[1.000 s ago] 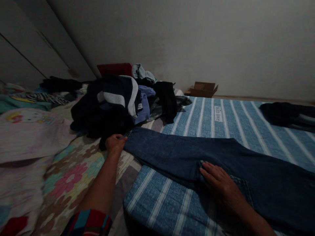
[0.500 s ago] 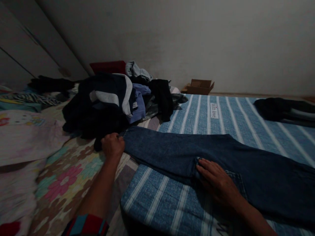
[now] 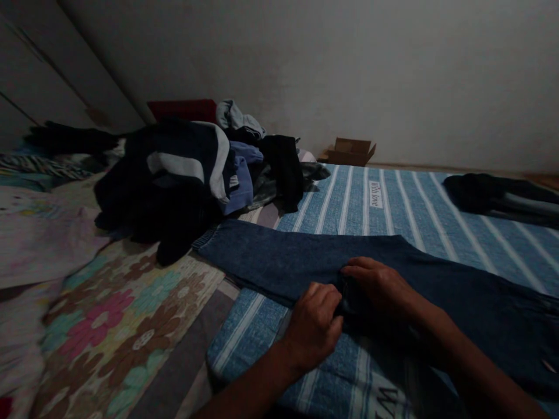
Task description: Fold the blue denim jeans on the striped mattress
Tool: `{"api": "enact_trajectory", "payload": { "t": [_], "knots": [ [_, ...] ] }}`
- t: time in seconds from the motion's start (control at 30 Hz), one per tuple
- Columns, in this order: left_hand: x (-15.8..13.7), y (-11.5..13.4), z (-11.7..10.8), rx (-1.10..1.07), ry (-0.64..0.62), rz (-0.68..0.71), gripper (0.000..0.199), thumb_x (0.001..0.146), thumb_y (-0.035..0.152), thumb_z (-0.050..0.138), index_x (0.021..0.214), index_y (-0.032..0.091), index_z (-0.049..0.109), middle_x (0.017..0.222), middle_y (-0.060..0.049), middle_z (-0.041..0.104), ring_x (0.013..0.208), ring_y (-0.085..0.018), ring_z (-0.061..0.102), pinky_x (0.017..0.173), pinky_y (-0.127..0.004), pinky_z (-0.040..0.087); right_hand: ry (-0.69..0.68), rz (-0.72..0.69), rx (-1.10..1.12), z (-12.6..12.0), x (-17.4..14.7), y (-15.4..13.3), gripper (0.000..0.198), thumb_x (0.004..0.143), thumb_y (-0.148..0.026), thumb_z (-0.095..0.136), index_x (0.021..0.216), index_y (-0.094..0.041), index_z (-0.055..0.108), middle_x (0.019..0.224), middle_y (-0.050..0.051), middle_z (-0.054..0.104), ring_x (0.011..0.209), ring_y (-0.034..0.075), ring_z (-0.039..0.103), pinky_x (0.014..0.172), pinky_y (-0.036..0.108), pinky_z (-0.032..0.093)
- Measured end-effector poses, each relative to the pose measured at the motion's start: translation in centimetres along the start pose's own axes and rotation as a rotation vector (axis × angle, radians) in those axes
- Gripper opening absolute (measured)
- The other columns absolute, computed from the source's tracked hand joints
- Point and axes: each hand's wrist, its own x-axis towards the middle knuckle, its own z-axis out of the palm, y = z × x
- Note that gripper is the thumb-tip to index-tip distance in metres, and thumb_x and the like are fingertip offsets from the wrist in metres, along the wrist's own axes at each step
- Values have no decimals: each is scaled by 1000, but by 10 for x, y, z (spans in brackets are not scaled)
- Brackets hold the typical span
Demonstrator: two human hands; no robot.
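Note:
A pair of dark blue jeans [image 3: 279, 253] lies spread sideways over a blue-and-white striped cover. One leg reaches left, its hem beside a dark heap of clothes. My left hand [image 3: 315, 321] is at the near edge of the jeans, fingers curled and closed on the denim. Just right of it, my right hand [image 3: 384, 286] bends over the middle of the jeans, its fingertips pinching the cloth. The two hands are close together, and what lies under their fingers is partly hidden.
A pile of clothes [image 3: 174, 180] rises at the back left. Pale pink garments [image 3: 43, 233] lie on a flowered sheet [image 3: 144, 337]. Beyond the striped cover [image 3: 305, 218] stands an open cardboard box [image 3: 351, 152] by the wall. A folded black garment [image 3: 493, 195] rests at the right.
My left hand has let go of the hem at the far left and moved right to the middle of the jeans. My right hand has shifted slightly up, its fingers now bent onto the cloth.

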Motion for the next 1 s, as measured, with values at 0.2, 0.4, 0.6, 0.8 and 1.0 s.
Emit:
{"api": "enact_trajectory", "payload": {
  "t": [0.2,0.4,0.6,0.8,1.0],
  "knots": [
    [-3,3,10,54,17,-9,26,77,6,50,100,18,51,97,-8,60,89,-24,52,79,-39,48,-270,-60,-51,-11,22,-1,29,86,-6,43,95,-19,66,92,6,62,83,14,59,71,23,43],
    [-4,0,16,80,63,2,23,86,8,39,97,18,56,92,-8,60,86,-22,53,76,-37,48,-335,-124,-93,-13,30,2,25,86,-6,42,89,-19,64,93,5,62,81,15,58,68,24,41],
    [-5,-4,21,146,89,39,27,89,11,37,104,18,59,90,-8,59,81,-20,51,71,-34,48,-420,-153,-101,-20,40,0,27,82,-4,44,88,-19,65,94,5,63,82,15,59,70,23,42],
    [-8,-7,26,189,89,52,29,92,13,33,101,17,60,87,-7,58,76,-19,49,66,-31,47,-499,-166,-100,-23,48,5,30,81,-4,44,92,-19,67,92,5,62,76,14,58,67,23,42],
    [-10,-6,25,210,71,60,32,95,15,29,101,16,60,83,-6,56,74,-18,48,65,-30,45,-534,-174,54,-23,52,12,28,77,-2,48,92,-18,66,97,5,63,87,15,59,78,25,43]
  ]
}}
